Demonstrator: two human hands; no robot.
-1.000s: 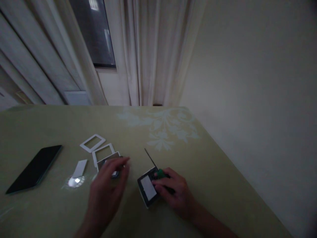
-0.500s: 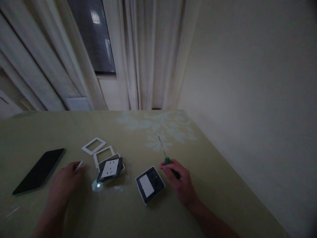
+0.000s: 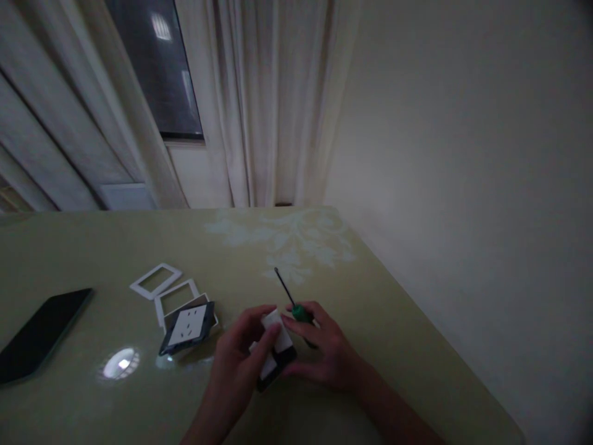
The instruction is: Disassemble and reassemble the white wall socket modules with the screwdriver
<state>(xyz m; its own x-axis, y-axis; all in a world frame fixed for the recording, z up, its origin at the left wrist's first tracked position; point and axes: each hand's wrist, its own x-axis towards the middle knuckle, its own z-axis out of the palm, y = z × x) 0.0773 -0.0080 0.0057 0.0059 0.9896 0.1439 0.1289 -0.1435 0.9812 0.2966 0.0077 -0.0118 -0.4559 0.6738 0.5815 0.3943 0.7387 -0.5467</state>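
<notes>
My left hand (image 3: pixel 241 355) is closed on a small white rectangular piece (image 3: pixel 277 327), its thumb lying across it. This piece sits over the upper part of a black-and-white wall switch module (image 3: pixel 283 358). Whether it is seated in the module or only resting there I cannot tell. At the module's right side, my right hand (image 3: pixel 328 349) keeps a screwdriver (image 3: pixel 301 313) with a green handle in its grip, the metal shaft pointing up and left. Fingers of the right hand are also against the module's edge and the white piece.
Left of my hands, a socket module (image 3: pixel 188 327) with a white face rests tilted on white frames (image 3: pixel 176 296). Another white frame (image 3: pixel 173 272) lies behind. A dark tablet-like slab (image 3: pixel 44 334) lies at far left. A wall (image 3: pixel 440 185) borders the table's right side.
My left hand has come right from beside the tablet-like slab to the switch module, bringing the white piece. My right hand has closed in on the module with the screwdriver. The view has shifted right.
</notes>
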